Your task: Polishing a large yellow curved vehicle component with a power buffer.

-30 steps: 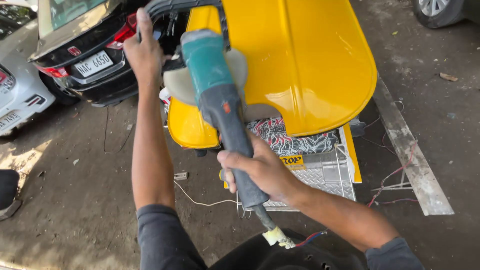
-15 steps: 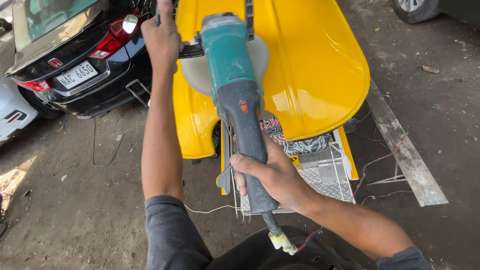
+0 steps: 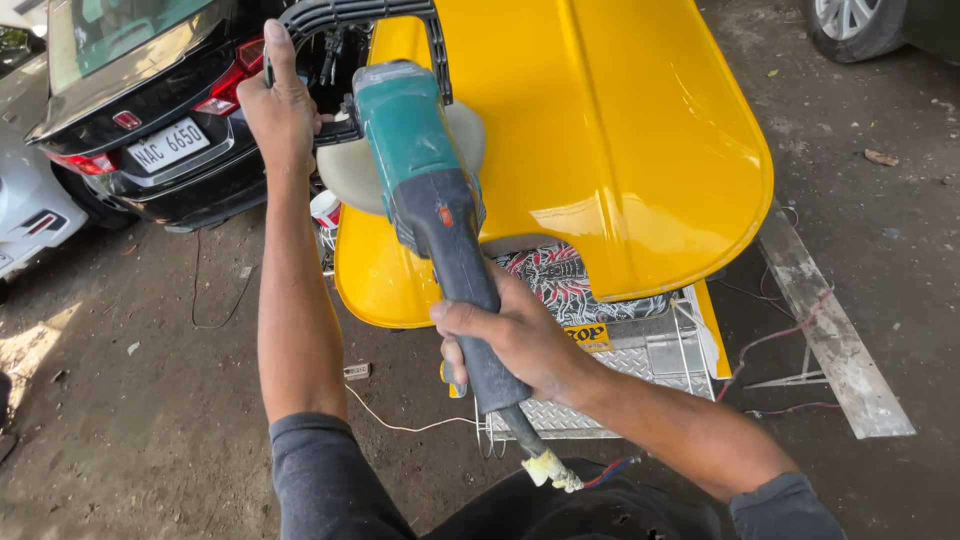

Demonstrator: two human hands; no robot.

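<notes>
My right hand (image 3: 515, 345) clenched round grey grip of polisher (image 3: 430, 210), teal body pointing away from me. My left hand (image 3: 280, 110) closed on black side handle (image 3: 335, 130) at polisher's head, thumb up. Pale pad (image 3: 350, 175) lies flat on glossy yellow panel (image 3: 610, 140). Cord (image 3: 550, 468) exits grip's rear, wrapped in pale tape. Black car (image 3: 150, 110) parked beyond left hand. Metal tread plate (image 3: 650, 360) below panel's near edge.

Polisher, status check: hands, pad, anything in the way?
Right hand gripping polisher body; left hand on its side handle. Pad on yellow roof panel. Black rack just ahead of the pad.
</notes>
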